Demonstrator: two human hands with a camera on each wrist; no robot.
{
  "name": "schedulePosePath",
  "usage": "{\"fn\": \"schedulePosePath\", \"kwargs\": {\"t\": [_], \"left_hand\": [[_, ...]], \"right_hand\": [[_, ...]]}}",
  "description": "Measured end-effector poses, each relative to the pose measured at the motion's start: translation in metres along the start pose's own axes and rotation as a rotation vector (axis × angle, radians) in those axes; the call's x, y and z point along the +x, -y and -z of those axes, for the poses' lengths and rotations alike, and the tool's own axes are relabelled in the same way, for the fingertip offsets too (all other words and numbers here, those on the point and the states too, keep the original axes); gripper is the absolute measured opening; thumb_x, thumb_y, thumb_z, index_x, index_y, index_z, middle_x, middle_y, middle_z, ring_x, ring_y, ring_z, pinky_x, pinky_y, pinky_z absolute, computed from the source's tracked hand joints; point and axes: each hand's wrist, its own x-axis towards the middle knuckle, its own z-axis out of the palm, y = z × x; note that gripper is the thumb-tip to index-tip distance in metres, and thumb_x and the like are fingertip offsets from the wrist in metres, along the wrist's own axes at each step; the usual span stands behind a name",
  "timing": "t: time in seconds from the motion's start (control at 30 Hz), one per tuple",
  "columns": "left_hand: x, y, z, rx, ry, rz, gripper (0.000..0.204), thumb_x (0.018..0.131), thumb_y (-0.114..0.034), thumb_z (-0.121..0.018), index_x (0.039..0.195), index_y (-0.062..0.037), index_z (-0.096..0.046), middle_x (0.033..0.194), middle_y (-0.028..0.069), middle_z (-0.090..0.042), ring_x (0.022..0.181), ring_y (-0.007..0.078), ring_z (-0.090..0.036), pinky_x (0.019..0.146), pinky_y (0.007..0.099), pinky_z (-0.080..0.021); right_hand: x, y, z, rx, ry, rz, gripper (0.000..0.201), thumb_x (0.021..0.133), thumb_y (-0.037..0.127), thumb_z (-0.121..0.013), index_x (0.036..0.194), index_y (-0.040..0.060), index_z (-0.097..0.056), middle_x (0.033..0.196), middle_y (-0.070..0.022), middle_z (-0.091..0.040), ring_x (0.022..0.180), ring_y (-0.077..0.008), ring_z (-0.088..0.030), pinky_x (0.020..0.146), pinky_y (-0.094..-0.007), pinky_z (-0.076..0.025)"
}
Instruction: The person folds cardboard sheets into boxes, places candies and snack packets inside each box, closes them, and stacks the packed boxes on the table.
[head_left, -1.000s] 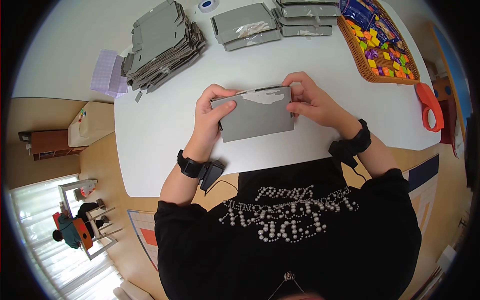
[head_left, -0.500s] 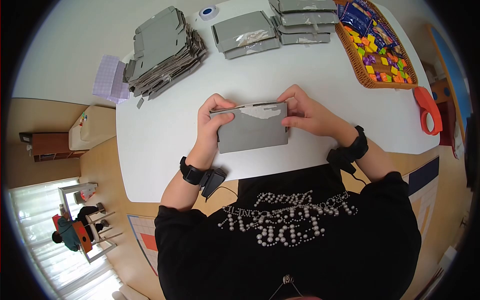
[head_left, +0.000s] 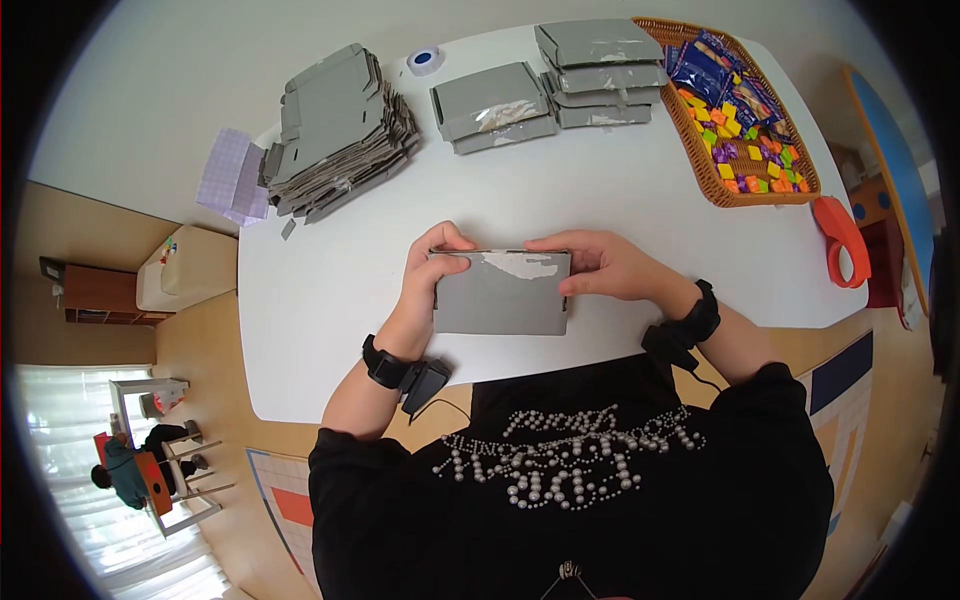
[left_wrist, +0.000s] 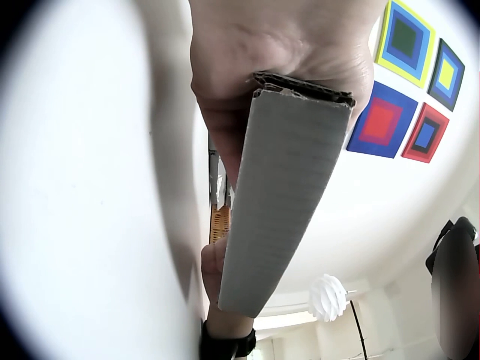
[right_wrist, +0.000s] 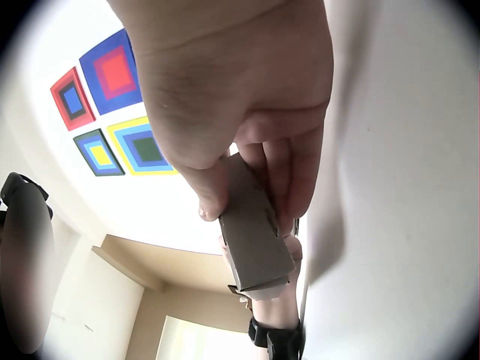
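A flat grey cardboard box (head_left: 502, 300) with a torn white patch along its far edge is held between both hands above the white table. The left hand (head_left: 425, 285) grips its left end, thumb on the near face and fingers behind. At the right end, the right hand (head_left: 615, 268) pinches it, with the thumb at the side and a finger along the far edge. In the left wrist view a narrow side of the box (left_wrist: 281, 195) faces the camera. The right wrist view shows the right hand (right_wrist: 247, 97) curled round the box end (right_wrist: 255, 232).
Flattened grey cartons (head_left: 335, 130) are piled at the back left, beside a checked purple paper item (head_left: 232, 178) and a tape roll (head_left: 424, 61). Grey boxes (head_left: 492, 105) stand behind. A wicker basket (head_left: 712, 185) of sweets and a red tape dispenser (head_left: 838, 240) lie right.
The box and both hands have moved nearer the body, and the box now sits level. The right index finger has slid inward along its far edge. The table appears lower in view.
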Motion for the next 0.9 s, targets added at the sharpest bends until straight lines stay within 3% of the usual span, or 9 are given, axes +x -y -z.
{"fn": "schedulePosePath", "kwargs": {"t": [0.17,0.23,0.33,0.43,0.6,0.67,0.7,0.77,0.9], "left_hand": [[0.005,0.007,0.002,-0.036,0.018,0.002,0.01,0.076,-0.016,-0.051,0.076,-0.0058,-0.05,0.074,0.0035,-0.056,0.068,0.0097,-0.052,0.063,0.0214,-0.041],[0.008,0.014,0.007,-0.043,-0.013,0.009,0.029,0.089,-0.035,-0.043,0.08,-0.0079,-0.048,0.075,0.0056,-0.058,0.066,0.0112,-0.055,0.06,0.0222,-0.044],[0.008,0.012,0.002,-0.198,-0.002,0.04,0.042,0.094,-0.045,-0.03,0.081,-0.009,-0.048,0.073,0.0043,-0.058,0.064,0.0107,-0.056,0.058,0.0215,-0.044],[0.006,0.007,-0.002,-0.149,-0.023,0.054,0.045,0.094,-0.047,-0.027,0.084,-0.0098,-0.05,0.069,0.0026,-0.057,0.059,0.0095,-0.055,0.053,0.0205,-0.044],[0.006,0.005,-0.002,-0.104,-0.019,0.083,0.045,0.095,-0.044,-0.027,0.085,-0.0085,-0.052,0.07,0.0024,-0.057,0.062,0.0092,-0.055,0.057,0.0208,-0.044],[0.006,0.005,-0.003,-0.107,-0.028,0.084,0.045,0.095,-0.043,-0.027,0.085,-0.0079,-0.053,0.07,0.0021,-0.057,0.063,0.0089,-0.054,0.058,0.021,-0.044],[0.006,0.004,-0.004,-0.063,-0.043,0.087,0.044,0.094,-0.044,-0.029,0.084,-0.008,-0.052,0.068,0.0008,-0.055,0.062,0.0082,-0.053,0.057,0.0207,-0.043],[0.006,0.004,-0.003,-0.024,-0.062,0.087,0.043,0.094,-0.044,-0.031,0.083,-0.0081,-0.052,0.067,-0.0006,-0.053,0.062,0.0075,-0.052,0.057,0.0205,-0.042],[0.008,0.008,0.006,-0.023,-0.022,0.09,0.044,0.095,-0.042,-0.029,0.082,-0.0072,-0.053,0.069,0.0009,-0.055,0.064,0.0079,-0.052,0.059,0.0212,-0.042]], "right_hand": [[0.003,-0.008,0.004,0.027,-0.003,0.006,0.05,0.082,0.008,-0.062,0.128,0.0059,-0.043,0.103,-0.0037,-0.056,0.088,-0.0086,-0.053,0.075,-0.0231,-0.044],[0.004,-0.007,0.005,0.025,-0.003,0.003,0.048,0.082,0.009,-0.062,0.126,0.0056,-0.044,0.103,-0.004,-0.056,0.088,-0.0088,-0.053,0.076,-0.0233,-0.044],[0.004,-0.003,0.004,0.041,0.009,-0.027,0.042,0.083,0.011,-0.061,0.121,0.0054,-0.044,0.102,-0.0043,-0.057,0.089,-0.0091,-0.053,0.076,-0.024,-0.044],[0.003,0.002,0.003,0.032,0.026,-0.081,0.038,0.084,0.012,-0.06,0.118,0.0056,-0.044,0.1,-0.0043,-0.058,0.089,-0.0093,-0.053,0.077,-0.0249,-0.043],[0.007,0.018,0.006,-0.039,0.037,-0.104,0.037,0.085,0.016,-0.059,0.117,0.006,-0.043,0.102,-0.0054,-0.058,0.093,-0.0095,-0.051,0.08,-0.0269,-0.042],[0.009,0.028,0.004,-0.119,0.069,-0.256,0.039,0.087,0.021,-0.056,0.121,0.0051,-0.044,0.106,-0.0074,-0.058,0.096,-0.0115,-0.051,0.083,-0.027,-0.04],[0.011,0.027,0.001,-0.122,0.073,-0.258,0.039,0.087,0.021,-0.056,0.121,0.0051,-0.044,0.106,-0.0074,-0.058,0.096,-0.0115,-0.051,0.083,-0.027,-0.04],[0.01,0.025,-0.005,-0.432,0.026,-0.171,0.043,0.088,0.023,-0.053,0.125,0.0049,-0.043,0.107,-0.0083,-0.058,0.097,-0.0139,-0.052,0.085,-0.027,-0.04],[0.013,0.029,-0.008,-0.388,0.044,-0.13,0.045,0.089,0.023,-0.051,0.13,0.0049,-0.042,0.105,-0.0076,-0.059,0.096,-0.0142,-0.052,0.085,-0.0273,-0.04]]}}
